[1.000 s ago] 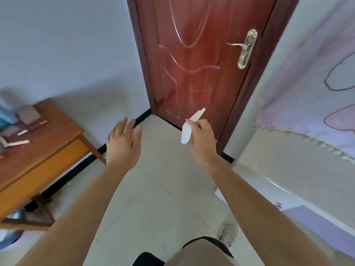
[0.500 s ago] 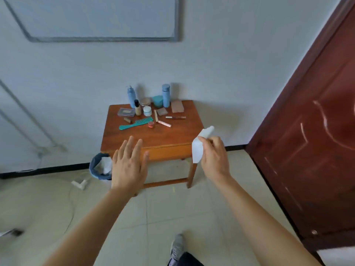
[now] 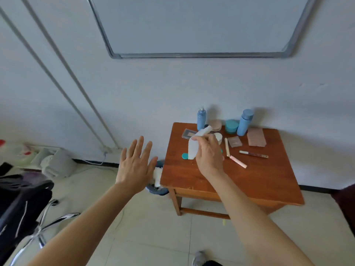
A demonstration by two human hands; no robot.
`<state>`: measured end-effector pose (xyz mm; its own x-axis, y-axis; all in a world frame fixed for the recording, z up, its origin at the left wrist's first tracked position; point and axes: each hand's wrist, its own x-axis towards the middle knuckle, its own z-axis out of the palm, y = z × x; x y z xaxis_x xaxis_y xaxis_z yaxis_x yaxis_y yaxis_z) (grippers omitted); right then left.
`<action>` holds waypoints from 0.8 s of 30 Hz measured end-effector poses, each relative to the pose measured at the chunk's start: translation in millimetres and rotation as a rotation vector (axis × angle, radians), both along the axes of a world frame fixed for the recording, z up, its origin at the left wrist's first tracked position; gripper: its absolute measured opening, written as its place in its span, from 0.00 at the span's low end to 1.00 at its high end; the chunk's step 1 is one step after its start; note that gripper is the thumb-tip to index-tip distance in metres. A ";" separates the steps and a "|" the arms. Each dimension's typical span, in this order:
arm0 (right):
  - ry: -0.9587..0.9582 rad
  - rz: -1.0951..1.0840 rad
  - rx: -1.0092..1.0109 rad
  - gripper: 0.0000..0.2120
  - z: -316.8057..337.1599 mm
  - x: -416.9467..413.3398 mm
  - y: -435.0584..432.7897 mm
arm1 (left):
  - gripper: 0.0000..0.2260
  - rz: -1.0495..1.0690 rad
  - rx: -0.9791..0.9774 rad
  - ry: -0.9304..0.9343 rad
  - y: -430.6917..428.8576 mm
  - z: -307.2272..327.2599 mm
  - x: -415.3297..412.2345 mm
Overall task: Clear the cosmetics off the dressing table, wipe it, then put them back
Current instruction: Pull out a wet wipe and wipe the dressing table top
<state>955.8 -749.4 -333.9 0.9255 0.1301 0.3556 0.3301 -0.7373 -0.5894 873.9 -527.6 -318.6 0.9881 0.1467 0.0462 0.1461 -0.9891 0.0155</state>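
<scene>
The right hand [image 3: 208,158] pinches a limp white wipe [image 3: 192,150], left hand [image 3: 135,166] spread empty; that tall blue bottle [image 3: 245,122] on the table [image 3: 249,187] looks light and tippy, best gripped mid-body.

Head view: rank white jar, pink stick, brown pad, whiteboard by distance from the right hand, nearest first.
1. white jar, just behind the right hand, which holds the white wipe.
2. pink stick, on the table to the hand's right.
3. brown pad, at the table's back right.
4. whiteboard, up on the wall.
</scene>
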 end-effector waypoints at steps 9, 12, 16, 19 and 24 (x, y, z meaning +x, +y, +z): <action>-0.026 0.149 -0.117 0.14 -27.2 85.5 116.2 | 0.28 0.047 -0.100 0.043 107.9 -29.3 80.5; -0.009 0.073 -0.125 0.13 -42.7 107.3 147.0 | 0.28 -0.043 -0.106 0.079 143.3 -45.0 129.5; 0.087 -0.084 -0.118 0.12 -62.0 129.3 184.0 | 0.28 -0.198 -0.117 0.133 188.6 -64.1 190.2; 0.220 -0.199 -0.077 0.13 -78.2 141.0 213.3 | 0.28 -0.270 -0.149 0.188 219.4 -83.2 217.8; 0.334 -0.267 -0.074 0.14 -123.0 163.3 259.4 | 0.28 -0.338 -0.157 0.314 256.1 -143.4 250.6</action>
<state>1119.1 -489.9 -456.9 0.9929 -0.1155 0.0293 -0.0779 -0.8151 -0.5741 1124.4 -271.6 -462.1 0.9443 -0.2036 -0.2584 -0.1617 -0.9713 0.1746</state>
